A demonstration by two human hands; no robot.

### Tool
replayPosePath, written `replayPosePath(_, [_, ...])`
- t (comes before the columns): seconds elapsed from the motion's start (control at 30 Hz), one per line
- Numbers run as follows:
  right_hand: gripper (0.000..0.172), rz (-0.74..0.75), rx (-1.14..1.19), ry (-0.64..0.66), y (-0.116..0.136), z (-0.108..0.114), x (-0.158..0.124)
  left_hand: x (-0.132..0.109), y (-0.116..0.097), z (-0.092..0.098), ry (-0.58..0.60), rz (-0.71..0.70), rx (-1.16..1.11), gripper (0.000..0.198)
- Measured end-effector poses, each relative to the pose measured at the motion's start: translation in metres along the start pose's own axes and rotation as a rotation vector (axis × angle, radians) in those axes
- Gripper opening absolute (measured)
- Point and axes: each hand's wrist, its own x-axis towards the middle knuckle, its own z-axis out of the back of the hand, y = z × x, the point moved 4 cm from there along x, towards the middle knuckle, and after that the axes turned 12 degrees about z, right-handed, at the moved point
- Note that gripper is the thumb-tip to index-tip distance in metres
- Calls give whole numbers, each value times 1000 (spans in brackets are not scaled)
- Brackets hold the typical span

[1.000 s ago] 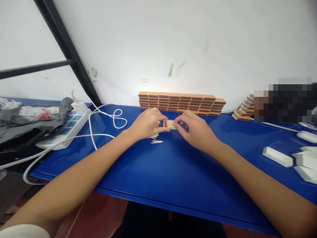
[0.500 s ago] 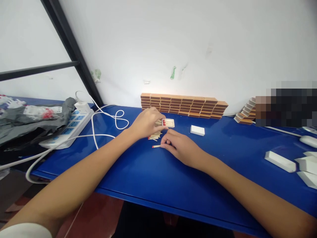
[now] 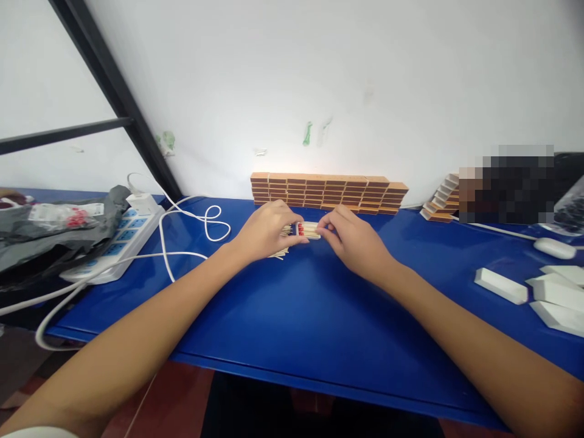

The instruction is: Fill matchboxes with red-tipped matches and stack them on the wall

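A small white matchbox tray [image 3: 308, 225] filled with red-tipped matches lies at the middle of the blue table. My left hand [image 3: 269, 230] grips its left end, thumb at the near side and fingers at the far side. At the tray's right end, my right hand [image 3: 349, 237] is closed in a pinch on the tail of a match [image 3: 311, 234], which lies along the near edge over the others. Partly hidden beneath my left hand is a pile of loose matches [image 3: 279, 252].
Stacked matchbox sleeves [image 3: 319, 191] line the wall, with more [image 3: 442, 204] at right. White trays [image 3: 502, 286] lie at the right. A power strip [image 3: 118, 243], white cables [image 3: 166, 243] and a grey plastic bag [image 3: 55, 237] occupy the left.
My right hand has moved up and right, carrying the match from the table to the tray. It now covers the spot where a lone white box lay. The view has shifted slightly.
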Motion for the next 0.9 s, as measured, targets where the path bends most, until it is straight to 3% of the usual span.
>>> replayPosePath(0.43, [12,104,42,0,14,1,0,-3,-5,-1,20,-19,-28,38])
replayPosePath(0.67, [11,97,78,-132,24,9,-1,0,0,2,-8,-11,-2,36])
replayPosePath(0.9, [5,65,273,33,51,-25,2,2,16,4,-101,105,94,33])
